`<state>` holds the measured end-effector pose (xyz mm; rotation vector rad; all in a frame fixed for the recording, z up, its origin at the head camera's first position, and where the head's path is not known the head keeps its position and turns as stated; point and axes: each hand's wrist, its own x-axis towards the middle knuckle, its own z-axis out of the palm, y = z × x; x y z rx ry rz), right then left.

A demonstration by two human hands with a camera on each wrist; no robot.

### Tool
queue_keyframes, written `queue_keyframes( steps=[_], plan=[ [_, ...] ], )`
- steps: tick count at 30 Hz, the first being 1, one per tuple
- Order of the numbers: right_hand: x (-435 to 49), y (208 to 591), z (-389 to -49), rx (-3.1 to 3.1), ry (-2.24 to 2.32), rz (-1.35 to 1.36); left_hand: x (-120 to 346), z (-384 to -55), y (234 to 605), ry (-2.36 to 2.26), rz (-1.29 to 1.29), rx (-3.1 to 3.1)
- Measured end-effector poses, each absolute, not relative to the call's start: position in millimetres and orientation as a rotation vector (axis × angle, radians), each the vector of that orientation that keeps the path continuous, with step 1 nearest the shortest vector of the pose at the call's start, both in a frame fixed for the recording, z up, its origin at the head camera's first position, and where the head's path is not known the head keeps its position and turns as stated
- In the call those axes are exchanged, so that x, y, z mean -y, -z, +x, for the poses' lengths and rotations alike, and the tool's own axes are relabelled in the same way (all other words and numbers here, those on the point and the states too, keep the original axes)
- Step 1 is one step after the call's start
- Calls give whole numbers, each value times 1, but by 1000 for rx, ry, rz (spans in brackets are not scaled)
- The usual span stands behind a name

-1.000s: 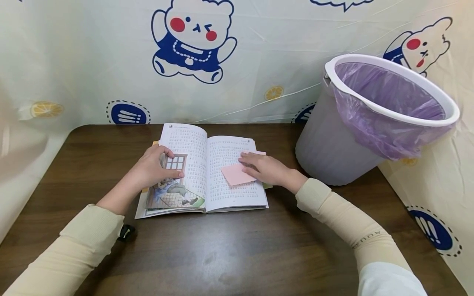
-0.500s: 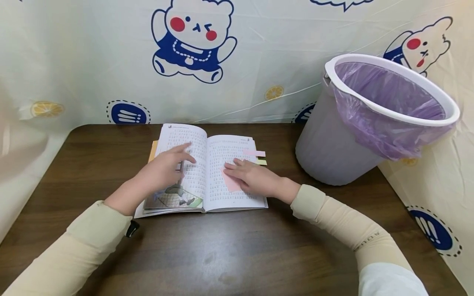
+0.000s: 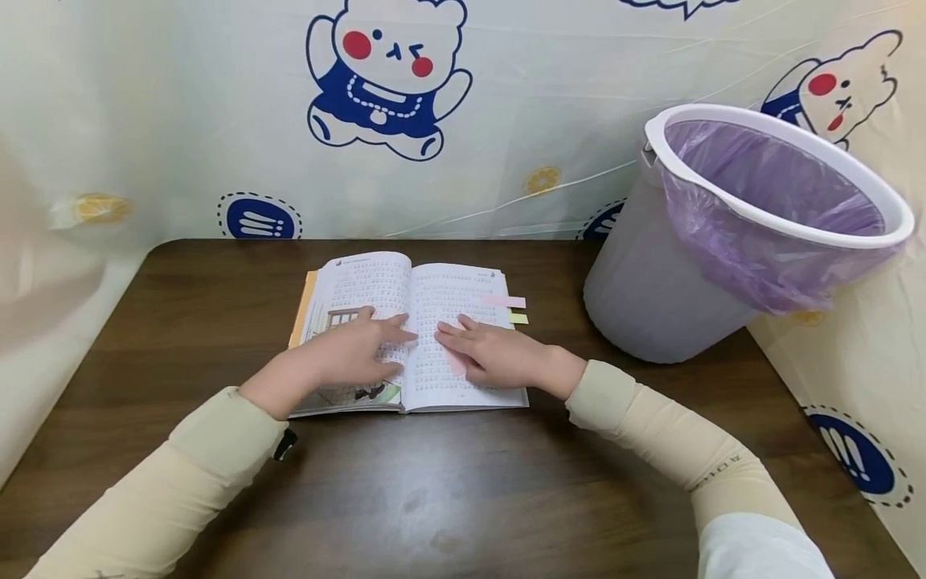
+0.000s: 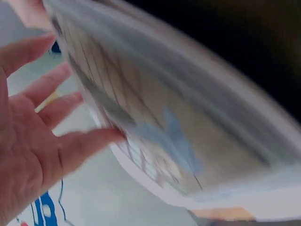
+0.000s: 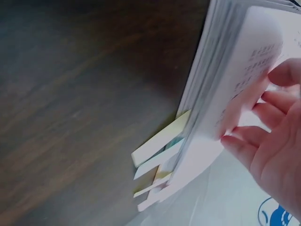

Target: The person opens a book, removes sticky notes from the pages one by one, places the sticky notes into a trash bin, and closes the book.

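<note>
An open book (image 3: 452, 281) with printed text lies on the brown table. Over its left page, near the spine, my left hand (image 3: 354, 350) rests with spread fingers, partly covering an illustration; the left wrist view shows its fingers (image 4: 94, 146) extended along the page. My right hand (image 3: 499, 354) lies on the right page, fingers fairly straight, over a pink sticky note (image 3: 456, 363) that is mostly hidden beneath it. A pink tab (image 3: 506, 301) and a green tab (image 3: 518, 318) stick out of the right edge. In the right wrist view, several page markers (image 5: 162, 136) jut from the book.
To the right stands a grey trash bin (image 3: 644, 281) with a white rim and a purple liner bag (image 3: 731, 265). The wooden table (image 3: 434, 498) meets a white cartoon-printed curtain (image 3: 550, 88) behind the book. An orange edge (image 3: 304, 301) shows under the book's left side.
My left hand has left the page's outer edge and moved right to near the spine, its fingers spreading. My right hand has slid slightly left and now covers most of the pink sticky note.
</note>
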<state>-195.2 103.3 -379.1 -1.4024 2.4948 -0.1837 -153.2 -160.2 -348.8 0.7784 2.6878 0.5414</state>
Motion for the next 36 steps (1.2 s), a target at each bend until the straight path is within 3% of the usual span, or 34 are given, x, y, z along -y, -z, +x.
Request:
queue_keyframes(
  steps=[11, 36],
  plan=[
    [-122, 378, -192, -2374, 284, -1358, 137, -146, 349, -288, 655, -2665],
    [-126, 376, -198, -2544, 373, -1673, 136, -148, 349, -278, 644, -2658]
  ],
)
